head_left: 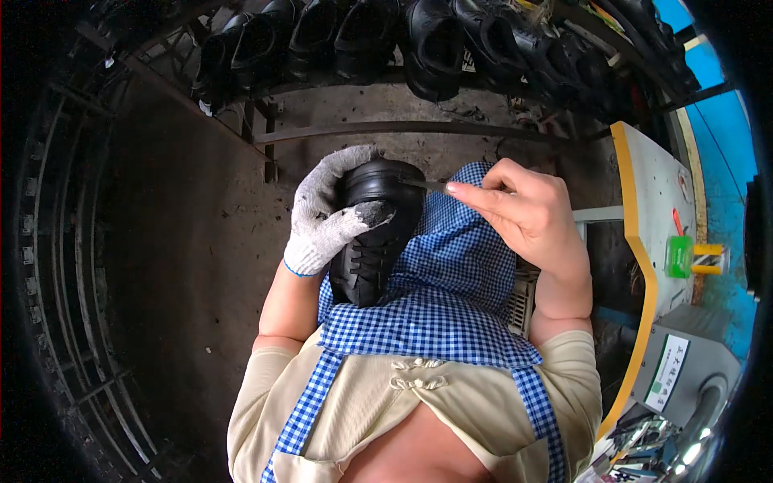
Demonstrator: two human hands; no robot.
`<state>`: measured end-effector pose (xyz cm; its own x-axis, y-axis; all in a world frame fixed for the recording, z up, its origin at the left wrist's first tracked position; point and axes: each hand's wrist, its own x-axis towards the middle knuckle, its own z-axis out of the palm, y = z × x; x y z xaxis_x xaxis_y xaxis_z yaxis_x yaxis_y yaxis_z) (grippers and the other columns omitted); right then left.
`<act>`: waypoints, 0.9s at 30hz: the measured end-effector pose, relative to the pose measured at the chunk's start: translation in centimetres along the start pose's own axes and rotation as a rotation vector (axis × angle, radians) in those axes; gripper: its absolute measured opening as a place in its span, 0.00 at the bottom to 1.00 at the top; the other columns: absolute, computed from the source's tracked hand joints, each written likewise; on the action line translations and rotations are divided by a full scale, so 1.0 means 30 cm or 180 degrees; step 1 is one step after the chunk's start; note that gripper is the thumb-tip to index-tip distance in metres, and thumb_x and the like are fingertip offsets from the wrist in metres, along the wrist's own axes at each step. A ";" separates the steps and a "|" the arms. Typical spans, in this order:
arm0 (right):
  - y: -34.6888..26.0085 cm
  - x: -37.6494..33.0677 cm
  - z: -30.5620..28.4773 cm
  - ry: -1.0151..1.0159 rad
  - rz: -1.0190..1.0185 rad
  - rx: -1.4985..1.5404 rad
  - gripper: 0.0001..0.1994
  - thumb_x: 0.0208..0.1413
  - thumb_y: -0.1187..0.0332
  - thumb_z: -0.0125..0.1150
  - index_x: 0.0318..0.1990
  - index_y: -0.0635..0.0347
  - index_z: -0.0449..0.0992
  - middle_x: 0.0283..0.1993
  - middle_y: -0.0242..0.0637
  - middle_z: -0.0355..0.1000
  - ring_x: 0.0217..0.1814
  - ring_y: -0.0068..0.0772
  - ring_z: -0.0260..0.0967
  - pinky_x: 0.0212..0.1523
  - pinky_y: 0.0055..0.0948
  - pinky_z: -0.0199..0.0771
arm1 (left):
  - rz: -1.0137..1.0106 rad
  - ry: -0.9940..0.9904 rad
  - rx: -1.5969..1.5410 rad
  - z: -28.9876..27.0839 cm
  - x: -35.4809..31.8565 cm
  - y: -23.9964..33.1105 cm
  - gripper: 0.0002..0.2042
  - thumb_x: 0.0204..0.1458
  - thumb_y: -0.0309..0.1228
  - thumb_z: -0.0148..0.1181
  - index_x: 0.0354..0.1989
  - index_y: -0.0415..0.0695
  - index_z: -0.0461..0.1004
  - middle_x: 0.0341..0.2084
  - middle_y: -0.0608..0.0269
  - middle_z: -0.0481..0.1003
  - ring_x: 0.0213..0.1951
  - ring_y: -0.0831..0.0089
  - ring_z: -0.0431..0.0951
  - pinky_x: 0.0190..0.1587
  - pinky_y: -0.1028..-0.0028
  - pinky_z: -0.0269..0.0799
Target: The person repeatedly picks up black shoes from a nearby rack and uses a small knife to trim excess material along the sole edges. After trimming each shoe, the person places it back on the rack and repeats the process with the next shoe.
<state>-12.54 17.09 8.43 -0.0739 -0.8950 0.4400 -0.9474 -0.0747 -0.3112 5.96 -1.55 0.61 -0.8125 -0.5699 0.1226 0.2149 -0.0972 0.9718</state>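
A black lace-up shoe (pixel 385 211) rests above my lap, toe pointing away and laces toward me. My left hand (pixel 328 211), in a grey-white glove with blackened fingertips, wraps round the toe end from the left, thumb across its upper. My bare right hand (pixel 519 211) pinches a thin, narrow blade-like tool (pixel 431 185). The tool's tip reaches the right side of the shoe's toe; whether it presses in I cannot tell. A blue-and-white checked apron (pixel 459 266) covers my lap beneath the shoe.
Ahead, a rack (pixel 403 127) carries a row of black shoes (pixel 436 48). On the right stands a yellow-edged table (pixel 636 233) with a green container (pixel 679 256) and a grey machine (pixel 684 358). Metal shelving rails (pixel 72 274) run along the left.
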 end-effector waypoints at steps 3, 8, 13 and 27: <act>0.002 0.001 0.005 0.0021 0.0072 -0.0013 0.16 0.46 0.72 0.68 0.45 0.42 0.83 0.27 0.31 0.68 0.19 0.28 0.66 0.18 0.28 0.66 | -0.0035 0.0022 -0.0027 -0.002 0.002 -0.003 0.35 0.37 0.34 0.77 0.55 0.35 0.69 0.47 0.55 0.75 0.49 0.67 0.76 0.55 0.68 0.72; -0.008 0.021 0.045 0.0165 0.0023 0.0090 0.18 0.46 0.76 0.69 0.47 0.47 0.83 0.26 0.33 0.67 0.20 0.27 0.66 0.19 0.27 0.64 | -0.0033 0.0018 -0.0111 -0.010 0.006 -0.021 0.35 0.37 0.33 0.77 0.55 0.35 0.69 0.48 0.54 0.74 0.49 0.67 0.76 0.55 0.68 0.72; 0.009 0.035 0.115 0.0519 0.0175 0.0444 0.16 0.50 0.78 0.66 0.48 0.53 0.82 0.27 0.33 0.69 0.22 0.26 0.68 0.22 0.26 0.66 | -0.0104 -0.0011 -0.0132 0.003 0.001 -0.006 0.36 0.37 0.35 0.77 0.55 0.34 0.69 0.48 0.54 0.74 0.49 0.67 0.76 0.55 0.68 0.72; 0.043 -0.307 0.455 -0.0104 0.1459 0.1782 0.50 0.40 0.55 0.78 0.70 0.58 0.54 0.54 0.46 0.73 0.46 0.39 0.77 0.49 0.31 0.77 | 0.0005 0.1778 -0.2636 -0.208 0.149 -0.131 0.20 0.58 0.33 0.57 0.58 0.45 0.66 0.51 0.58 0.72 0.52 0.59 0.74 0.56 0.61 0.72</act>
<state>-8.82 19.21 -7.51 -0.4079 -0.9023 0.1393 -0.5212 0.1049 -0.8470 4.86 -8.82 -3.92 -0.4862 -0.8517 -0.1953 0.6985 -0.5132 0.4987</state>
